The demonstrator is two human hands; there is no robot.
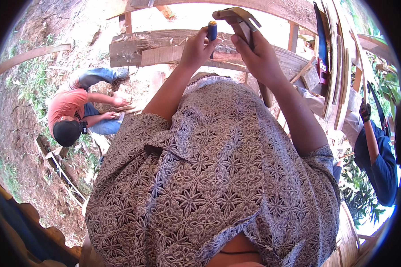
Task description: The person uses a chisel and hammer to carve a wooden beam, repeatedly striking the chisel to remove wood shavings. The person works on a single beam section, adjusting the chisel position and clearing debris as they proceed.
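Blue-handled tool (212, 32) upright at top centre of frame, gripped in the left hand (197, 48), over the timber beam (169, 38); tip contact can't be told. Right hand (262, 55) wrapped round claw hammer (239, 20) just right of it, head up, apart from the handle top. Person in an orange shirt (67, 107) crouched mid-left.
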